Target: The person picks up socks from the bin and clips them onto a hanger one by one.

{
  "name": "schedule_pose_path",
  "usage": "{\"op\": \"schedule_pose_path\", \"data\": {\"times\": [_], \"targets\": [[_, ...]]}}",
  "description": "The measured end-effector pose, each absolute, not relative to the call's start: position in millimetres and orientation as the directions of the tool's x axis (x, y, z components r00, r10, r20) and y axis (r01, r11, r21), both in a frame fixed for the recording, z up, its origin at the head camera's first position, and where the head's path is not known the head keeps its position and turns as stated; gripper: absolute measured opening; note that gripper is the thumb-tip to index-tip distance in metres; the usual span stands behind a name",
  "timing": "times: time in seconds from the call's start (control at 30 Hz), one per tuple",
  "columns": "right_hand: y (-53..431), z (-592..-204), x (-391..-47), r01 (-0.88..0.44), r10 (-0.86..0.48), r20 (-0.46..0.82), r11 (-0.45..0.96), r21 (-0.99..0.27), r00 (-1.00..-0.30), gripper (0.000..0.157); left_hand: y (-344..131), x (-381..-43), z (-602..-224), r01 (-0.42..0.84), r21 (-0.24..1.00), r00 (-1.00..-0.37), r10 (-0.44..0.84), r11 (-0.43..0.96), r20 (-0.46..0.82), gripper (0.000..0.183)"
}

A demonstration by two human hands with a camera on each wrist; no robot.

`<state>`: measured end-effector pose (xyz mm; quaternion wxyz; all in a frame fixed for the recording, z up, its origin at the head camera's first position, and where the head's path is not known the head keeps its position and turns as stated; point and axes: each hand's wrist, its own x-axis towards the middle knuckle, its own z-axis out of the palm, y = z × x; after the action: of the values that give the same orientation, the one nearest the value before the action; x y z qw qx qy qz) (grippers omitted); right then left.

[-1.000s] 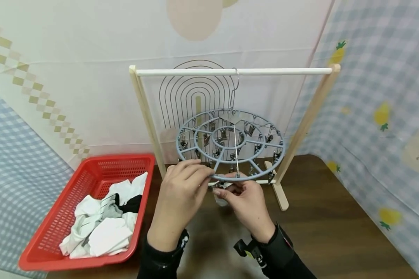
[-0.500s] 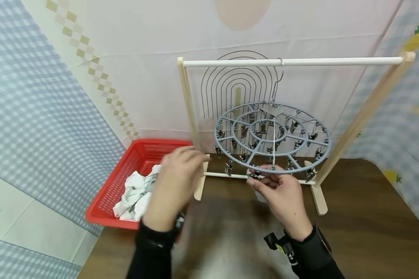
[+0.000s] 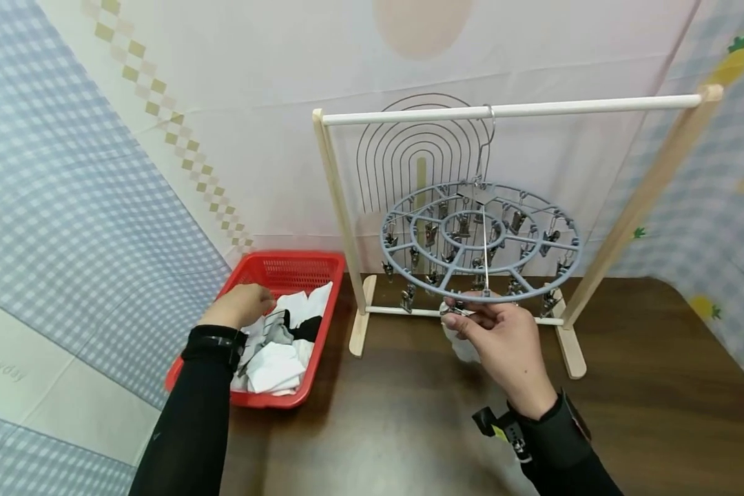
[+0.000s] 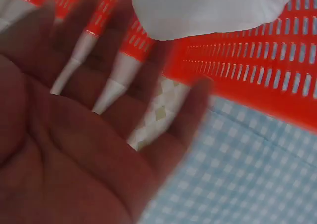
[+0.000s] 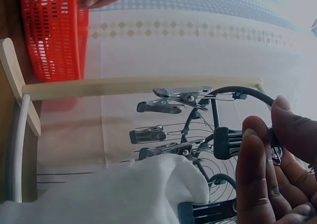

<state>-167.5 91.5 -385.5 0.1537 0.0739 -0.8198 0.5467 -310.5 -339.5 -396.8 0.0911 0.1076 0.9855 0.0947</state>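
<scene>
My left hand is over the left side of the red basket, its fingers spread and holding nothing in the left wrist view. Folded white, grey and black socks lie in the basket. A round blue-grey clip hanger hangs from the rack's white bar. At its front rim, my right hand pinches a dark-ended metal clip between thumb and fingers. Beside that clip a white sock hangs down, with another dark-ended clip at its edge.
The wooden rack stands on a brown table, its feet either side of the hanger. Several other metal clips dangle round the rings. Behind is a patterned cloth backdrop.
My left hand has left the hanger's front rim and moved left to the basket. The right hand stays at the rim. The head view has swung left.
</scene>
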Motion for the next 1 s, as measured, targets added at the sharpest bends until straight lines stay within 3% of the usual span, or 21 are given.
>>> {"op": "schedule_pose_path", "data": {"times": [0.1,0.23,0.3,0.37,0.57,0.7,0.83,1.0], "targets": [[92.7,-387.3,-167.2,-0.282,0.053,0.325,0.381,-0.880,-0.944,0.035,-343.8,-307.9,-396.7,0.134,0.201,-0.964,0.174,0.970,-0.200,0.027],[94.7,-387.1,-166.9,-0.277,0.062,0.321,0.368,-0.888,-0.945,0.035,-353.3,-301.5,-387.2,0.042,0.182,-0.950,0.096,0.982,-0.299,0.016],[95.2,-386.2,-166.9,-0.278,0.066,0.321,0.361,-0.890,-0.945,0.035,-357.6,-298.6,-382.9,0.005,0.176,-0.936,0.067,0.984,-0.345,0.033],[95.2,-385.3,-167.1,-0.282,0.061,0.322,0.352,-0.892,-0.945,0.035,-361.6,-297.9,-382.5,0.011,0.176,-0.936,0.072,0.984,-0.344,0.041],[92.4,-385.0,-168.1,-0.290,0.029,0.317,0.330,-0.898,-0.948,0.035,-374.1,-295.9,-393.3,0.089,0.204,-0.956,0.141,0.975,-0.258,0.026],[90.6,-386.0,-171.1,-0.297,0.030,0.325,0.336,-0.894,-0.945,0.032,-378.9,-283.0,-380.8,0.151,0.245,-0.977,0.182,0.958,-0.110,0.025],[91.6,-386.4,-171.3,-0.304,0.052,0.342,0.351,-0.886,-0.938,0.032,-360.8,-255.5,-340.3,0.289,0.254,-0.949,0.241,0.923,0.205,0.019],[92.6,-388.1,-169.5,-0.288,0.057,0.315,0.284,-0.915,-0.947,0.042,-307.0,-218.4,-299.8,0.511,0.118,-0.711,0.341,0.851,0.615,0.021]]}}
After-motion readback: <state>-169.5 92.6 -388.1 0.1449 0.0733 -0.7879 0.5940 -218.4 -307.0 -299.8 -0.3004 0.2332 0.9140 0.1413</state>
